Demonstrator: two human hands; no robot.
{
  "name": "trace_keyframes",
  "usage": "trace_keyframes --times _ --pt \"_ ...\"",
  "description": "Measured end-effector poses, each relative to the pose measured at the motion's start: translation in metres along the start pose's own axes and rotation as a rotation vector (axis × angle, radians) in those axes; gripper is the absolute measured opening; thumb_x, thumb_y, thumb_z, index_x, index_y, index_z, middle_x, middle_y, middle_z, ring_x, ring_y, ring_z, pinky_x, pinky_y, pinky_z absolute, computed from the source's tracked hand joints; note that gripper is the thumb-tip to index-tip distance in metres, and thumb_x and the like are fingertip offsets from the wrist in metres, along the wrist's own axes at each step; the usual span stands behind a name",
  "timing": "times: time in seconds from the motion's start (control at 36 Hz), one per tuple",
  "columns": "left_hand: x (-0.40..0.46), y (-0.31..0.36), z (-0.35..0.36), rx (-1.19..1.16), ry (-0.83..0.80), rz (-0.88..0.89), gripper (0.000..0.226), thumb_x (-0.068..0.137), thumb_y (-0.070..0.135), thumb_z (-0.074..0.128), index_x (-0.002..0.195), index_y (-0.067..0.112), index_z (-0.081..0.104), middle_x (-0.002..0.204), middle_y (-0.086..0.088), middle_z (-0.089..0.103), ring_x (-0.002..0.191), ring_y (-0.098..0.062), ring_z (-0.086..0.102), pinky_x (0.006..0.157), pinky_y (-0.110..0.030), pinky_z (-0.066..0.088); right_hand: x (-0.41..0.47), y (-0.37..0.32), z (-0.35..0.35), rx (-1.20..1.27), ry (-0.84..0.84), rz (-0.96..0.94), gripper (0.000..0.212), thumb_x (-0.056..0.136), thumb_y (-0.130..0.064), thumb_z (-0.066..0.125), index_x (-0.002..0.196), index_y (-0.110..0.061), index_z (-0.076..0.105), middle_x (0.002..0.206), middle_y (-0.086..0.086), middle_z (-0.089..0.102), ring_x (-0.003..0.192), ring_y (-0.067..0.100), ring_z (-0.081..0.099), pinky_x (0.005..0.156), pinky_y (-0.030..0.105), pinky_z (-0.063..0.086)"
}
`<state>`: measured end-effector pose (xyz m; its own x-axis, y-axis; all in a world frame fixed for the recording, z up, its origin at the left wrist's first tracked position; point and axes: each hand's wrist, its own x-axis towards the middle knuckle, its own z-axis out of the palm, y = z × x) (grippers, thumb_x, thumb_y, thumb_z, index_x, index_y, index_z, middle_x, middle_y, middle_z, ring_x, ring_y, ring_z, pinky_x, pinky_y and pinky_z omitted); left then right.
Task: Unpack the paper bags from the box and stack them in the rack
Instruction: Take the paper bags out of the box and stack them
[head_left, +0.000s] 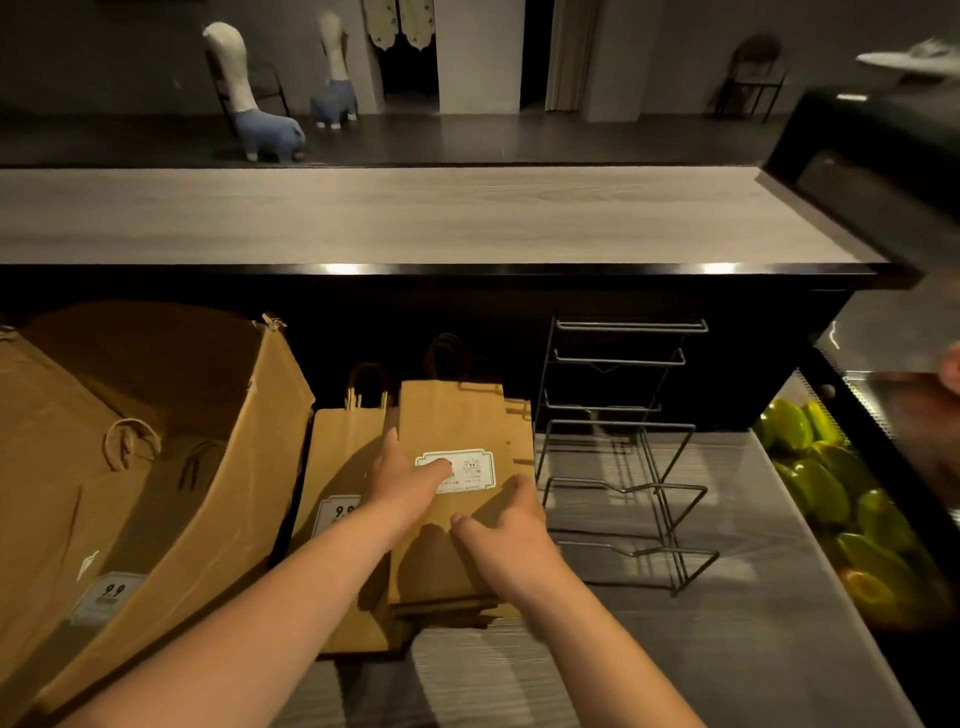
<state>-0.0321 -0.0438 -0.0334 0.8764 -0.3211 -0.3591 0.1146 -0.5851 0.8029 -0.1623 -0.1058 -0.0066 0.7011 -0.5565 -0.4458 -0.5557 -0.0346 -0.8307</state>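
**Brown paper bags between box and rack**

Brown paper bags (457, 499) lie flat in a stack on the grey worktop (727, 649), wedged between the open cardboard box (218, 467) on the left and the black wire rack (623, 441) on the right. The left hand (410, 483) rests flat on the top bag — fingers straight, covering part of its white label (470, 470). The right hand (511, 525) lies relaxed on the stack's right edge, just beside the rack's lower tier. More bags remain inside the box. Green fruit (831, 493) fills a bin past the worktop's right edge.
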Motion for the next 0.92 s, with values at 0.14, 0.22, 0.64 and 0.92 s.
trace_keyframes --times 0.14,0.22,0.64,0.92 --pt "-0.002 0.0 0.007 -0.072 0.052 0.081 0.085 0.078 0.02 0.073 0.149 0.029 0.027 0.14 -0.004 0.049 0.123 -0.027 0.051 0.102 -0.049 0.046 -0.003 0.003 -0.001 -0.003 0.044 -0.019 0.096 0.088 -0.037 0.064 0.154 -0.017 -0.003 0.158 0.006 0.015 0.144 0.024 0.023 0.116 0.041 0.029" --pt "-0.004 -0.004 0.005 -0.114 0.049 0.132 0.084 0.08 0.018 0.072 0.148 0.032 0.025 0.137 0.001 0.052 0.121 -0.021 0.053 0.101 -0.047 0.047 -0.008 0.004 0.002 -0.006 0.062 -0.047 0.099 0.088 -0.037 0.064 0.154 -0.017 -0.007 0.16 0.003 0.011 0.147 0.02 0.015 0.119 0.038 0.023" --pt "-0.008 0.002 0.012 0.16 -0.111 0.157 0.074 0.086 0.009 0.068 0.148 0.011 0.026 0.146 -0.007 0.035 0.126 -0.017 0.037 0.093 -0.022 0.029 0.013 0.003 0.017 0.054 0.204 0.133 0.068 0.084 -0.039 0.062 0.139 -0.012 0.032 0.148 0.005 0.032 0.14 0.026 0.026 0.113 0.045 0.032" --pt "-0.007 0.006 0.014 0.24 -0.011 0.09 0.072 0.091 0.011 0.063 0.151 0.019 0.025 0.147 -0.004 0.043 0.131 -0.028 0.045 0.106 -0.042 0.041 0.037 -0.008 0.021 -0.039 0.225 0.295 0.094 0.086 -0.051 0.059 0.154 -0.012 0.007 0.159 0.005 0.017 0.144 0.029 0.013 0.115 0.048 0.02"
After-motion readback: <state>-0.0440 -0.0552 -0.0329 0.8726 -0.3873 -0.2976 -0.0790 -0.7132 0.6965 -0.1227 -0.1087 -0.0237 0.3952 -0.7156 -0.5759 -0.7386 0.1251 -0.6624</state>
